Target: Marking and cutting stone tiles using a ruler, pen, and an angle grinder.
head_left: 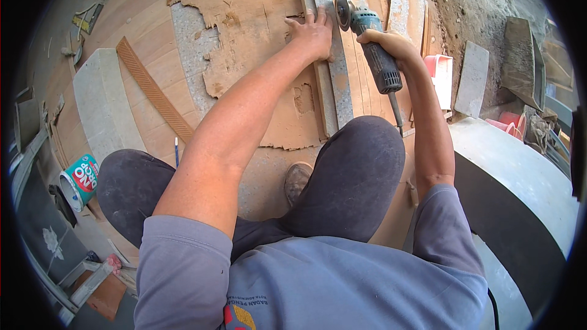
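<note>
My right hand (394, 46) is wrapped round the body of a teal and black angle grinder (383, 68). Its round cutting disc (342, 12) stands edge-on just right of a long speckled grey strip (340, 88); whether it touches the strip, I cannot tell. With fingers spread, my left hand (313, 38) lies flat against the strip's left side, over a narrower bar (325, 99) that runs alongside it. Beneath them is a worn brown wooden board (263, 79) with broken edges. From the grinder's rear end, a cord (396, 110) runs down behind my knee.
To the left lie a ridged brown strip (153, 88), a pale panel (107, 98) and a tipped teal paint can (79, 180). A white-topped dark block (520, 174) curves along the right. Farther up stand a pink-and-white container (439, 76) and a grey slab (472, 79).
</note>
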{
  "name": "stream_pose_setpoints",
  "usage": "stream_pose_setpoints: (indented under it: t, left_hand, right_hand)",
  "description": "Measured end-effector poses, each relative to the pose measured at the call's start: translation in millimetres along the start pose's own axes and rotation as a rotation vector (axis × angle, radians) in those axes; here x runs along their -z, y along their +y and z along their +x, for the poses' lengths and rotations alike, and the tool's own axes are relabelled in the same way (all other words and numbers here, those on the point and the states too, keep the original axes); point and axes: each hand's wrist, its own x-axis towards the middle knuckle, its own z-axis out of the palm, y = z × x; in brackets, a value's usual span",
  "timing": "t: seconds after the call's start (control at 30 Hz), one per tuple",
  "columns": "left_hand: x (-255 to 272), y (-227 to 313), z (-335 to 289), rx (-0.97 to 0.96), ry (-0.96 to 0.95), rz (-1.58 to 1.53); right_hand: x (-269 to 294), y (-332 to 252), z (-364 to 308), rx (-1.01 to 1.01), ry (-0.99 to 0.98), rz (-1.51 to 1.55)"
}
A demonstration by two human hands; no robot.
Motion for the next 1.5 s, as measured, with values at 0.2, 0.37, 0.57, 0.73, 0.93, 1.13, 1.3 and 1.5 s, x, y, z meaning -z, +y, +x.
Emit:
stream_pose_setpoints:
  t: [0.2,0.37,0.57,0.73,0.93,1.13,1.3,1.5]
  left_hand:
    - [0,-1,1,-0.006,-0.004,0.019]
    - [-1,-2,1,-0.003,0.004,0.033]
    - [-1,-1,0,-0.002,0.03,0.026]
    - [-1,0,0,-0.003,0.017,0.028]
    - [-1,-1,1,0.005,0.003,0.046]
    - [-1,0,3,0.003,-0.005,0.062]
    - [-4,-2,8,0.014,-0.021,0.081]
    - [-14,-13,8,-0.04,0.06,0.048]
  right_hand:
    - [-2,16,-1,-0.015,-0.008,-0.022]
    - [-7,17,-16,-0.036,-0.012,-0.008]
    - [-8,28,-25,-0.05,-0.001,-0.022]
    - [-11,36,-40,-0.085,-0.018,0.005]
    - [-14,61,-50,-0.097,-0.006,-0.026]
    - [-17,89,-82,-0.132,-0.017,0.044]
    - [-18,109,-127,-0.155,-0.009,0.069]
    - [-5,159,-171,-0.192,0.081,0.128]
